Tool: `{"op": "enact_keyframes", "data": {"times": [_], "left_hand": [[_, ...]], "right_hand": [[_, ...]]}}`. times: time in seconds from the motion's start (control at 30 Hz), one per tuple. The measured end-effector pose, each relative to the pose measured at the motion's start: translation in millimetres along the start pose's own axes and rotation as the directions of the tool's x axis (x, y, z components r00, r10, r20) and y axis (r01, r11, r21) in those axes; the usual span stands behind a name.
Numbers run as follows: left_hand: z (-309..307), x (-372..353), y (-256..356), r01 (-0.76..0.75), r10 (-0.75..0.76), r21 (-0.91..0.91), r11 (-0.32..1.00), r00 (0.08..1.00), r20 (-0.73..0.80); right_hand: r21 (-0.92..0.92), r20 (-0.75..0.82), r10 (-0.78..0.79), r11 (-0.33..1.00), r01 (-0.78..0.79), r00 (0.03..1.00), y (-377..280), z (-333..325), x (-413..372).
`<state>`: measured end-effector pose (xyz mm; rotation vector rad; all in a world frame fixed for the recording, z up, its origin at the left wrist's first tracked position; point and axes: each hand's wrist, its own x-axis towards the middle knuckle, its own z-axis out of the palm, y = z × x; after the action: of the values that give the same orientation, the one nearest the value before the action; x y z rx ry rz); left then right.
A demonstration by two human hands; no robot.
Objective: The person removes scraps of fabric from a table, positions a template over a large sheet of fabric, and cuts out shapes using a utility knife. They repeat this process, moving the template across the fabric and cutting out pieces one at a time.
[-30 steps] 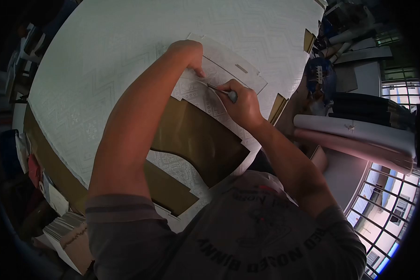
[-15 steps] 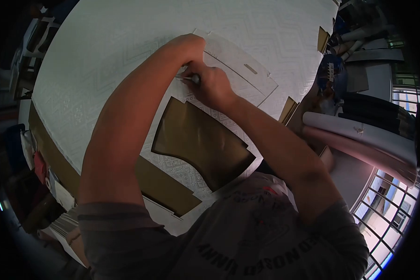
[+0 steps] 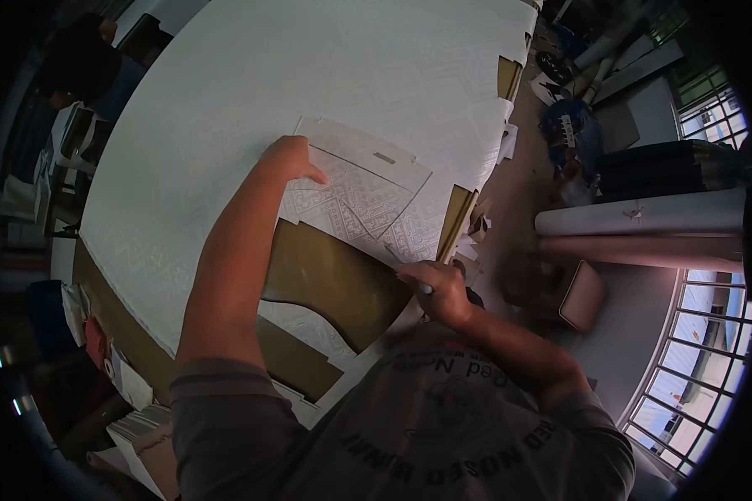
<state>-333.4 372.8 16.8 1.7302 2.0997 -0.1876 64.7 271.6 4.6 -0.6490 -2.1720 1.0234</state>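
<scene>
My left hand [image 3: 291, 159] lies flat on the left end of a clear, curved template [image 3: 359, 153], thumb spread from the fingers. White sheet material [image 3: 226, 92] with an embossed pattern lies beneath the template and covers the table. Close to my body, my right hand [image 3: 441, 294] is closed around a slim, pen-like tool [image 3: 427, 288]; its exact kind cannot be made out. That hand is just off the right corner of a brown, curved-edged area [image 3: 342, 275], which lies between the template and my body.
Another brown strip [image 3: 301, 359] shows at the table's near edge, with brown pieces [image 3: 457, 219] at its right edge. Rolls of material [image 3: 643, 219] lie to the right, near a barred window [image 3: 693, 359]. Another person [image 3: 83, 63] is at the far left.
My right hand has moved from beside my left hand toward my body and to the right, still holding the slim tool. My left hand now rests with its thumb spread. The view has shifted.
</scene>
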Motion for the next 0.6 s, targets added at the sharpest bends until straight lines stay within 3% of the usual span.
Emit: {"op": "enact_keyframes", "data": {"times": [0.1,0.17,0.23,0.27,0.43,0.53,0.6], "left_hand": [[11.8,-14.3,-0.5,0.102,-0.104,-0.033,0.994,0.993,-0.058],[18.2,-32.2,9.6,0.145,-0.154,-0.089,0.985,0.982,-0.107],[28.5,-57.2,30.8,0.209,-0.268,-0.237,0.949,0.930,-0.250],[43.6,-69.3,46.3,0.157,-0.246,-0.261,0.953,0.900,-0.360],[117.4,-114.3,148.3,-0.216,-0.096,-0.335,0.917,0.696,-0.711],[133.9,-128.4,196.9,-0.209,-0.189,-0.394,0.895,0.623,-0.759],[140.2,-130.4,212.8,-0.132,-0.245,-0.408,0.903,0.621,-0.744]], "right_hand": [[-0.129,-0.128,0.009,0.991,-0.026,0.992,7.8,-39.6,-36.8],[-0.129,-0.253,0.193,0.964,-0.231,0.948,15.0,-57.0,-58.9],[-0.165,-0.283,0.195,0.955,-0.248,0.939,13.2,-73.4,-70.7],[-0.191,-0.314,0.208,0.942,-0.276,0.926,12.8,-79.6,-74.8],[-0.260,-0.213,0.159,0.942,-0.213,0.964,27.8,-101.7,-68.8],[-0.228,-0.128,0.111,0.964,-0.138,0.986,45.4,-103.3,-42.1],[-0.187,-0.087,0.080,0.978,-0.095,0.993,54.7,-98.9,-12.5]]}}
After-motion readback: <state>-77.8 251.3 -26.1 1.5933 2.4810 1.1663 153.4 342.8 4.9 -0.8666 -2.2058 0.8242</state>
